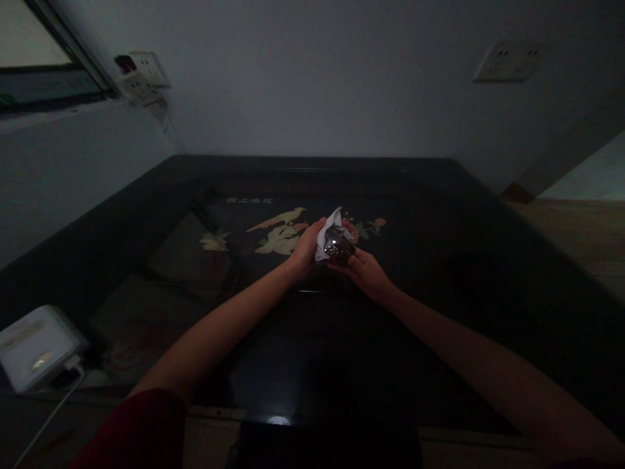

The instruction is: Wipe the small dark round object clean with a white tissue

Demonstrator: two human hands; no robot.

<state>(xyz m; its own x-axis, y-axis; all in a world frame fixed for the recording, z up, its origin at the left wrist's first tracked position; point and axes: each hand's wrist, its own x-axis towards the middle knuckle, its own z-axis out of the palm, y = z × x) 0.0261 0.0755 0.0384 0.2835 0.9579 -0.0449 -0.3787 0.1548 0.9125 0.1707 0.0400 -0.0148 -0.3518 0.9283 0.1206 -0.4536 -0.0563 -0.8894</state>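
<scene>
Both my hands meet over the middle of a dark glossy table [439, 215]. My left hand [306, 246] is closed on a white tissue [326, 232] and presses it against a small dark shiny object [338, 246]. My right hand [362, 268] cups that dark object from below, fingers wrapped round it. I cannot make out what the object is in the dim light.
The tabletop bears a painted bird-and-flower picture [280, 233]. A white box with a cable [36, 346] sits at the near left edge. Wall sockets [142, 78] are at upper left and a socket plate [510, 60] at upper right. Wooden floor [581, 234] shows on the right.
</scene>
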